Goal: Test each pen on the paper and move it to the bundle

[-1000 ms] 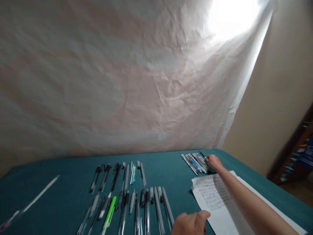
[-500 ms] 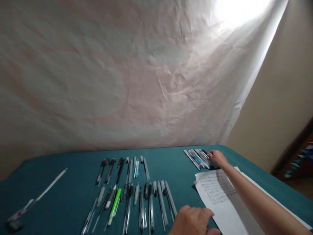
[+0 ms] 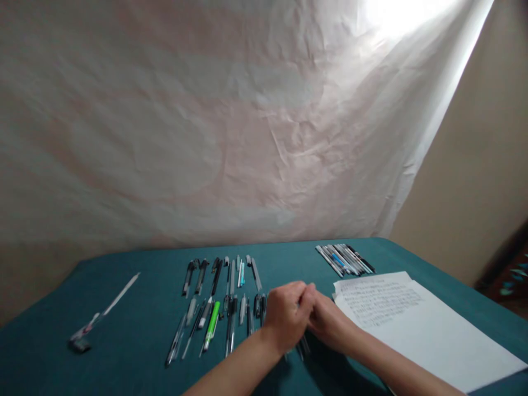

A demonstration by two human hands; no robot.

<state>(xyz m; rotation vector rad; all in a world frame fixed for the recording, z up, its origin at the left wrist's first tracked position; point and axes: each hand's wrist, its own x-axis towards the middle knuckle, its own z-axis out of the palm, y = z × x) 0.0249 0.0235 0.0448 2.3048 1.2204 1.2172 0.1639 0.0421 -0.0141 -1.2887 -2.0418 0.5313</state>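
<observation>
My left hand [image 3: 289, 311] and my right hand [image 3: 328, 319] meet over the right end of the front row of pens. Both are closed, the knuckles close together, and whatever lies between the fingers is hidden. Just left of them lie disassembled clear pens [image 3: 231, 330] and a lime-green pen [image 3: 212, 325]. Ends of some pens show below the hands. Behind is a second row with black pens [image 3: 216, 276], a slim turquoise-and-white pen [image 3: 241, 273] and a grey pen tube [image 3: 256, 274].
A tight bundle of pens [image 3: 344, 259] lies at the back right of the green tablecloth [image 3: 124, 357]. Handwritten paper sheets [image 3: 429, 335] rest at the right. A long thin white stick with a dark end [image 3: 119, 295] lies far left. A pale sheet [image 3: 247, 137] hangs behind.
My right hand has come back from the pen bundle to the front. My left hand has moved up and forward to meet it, and its fingers have closed. The view has shifted slightly.
</observation>
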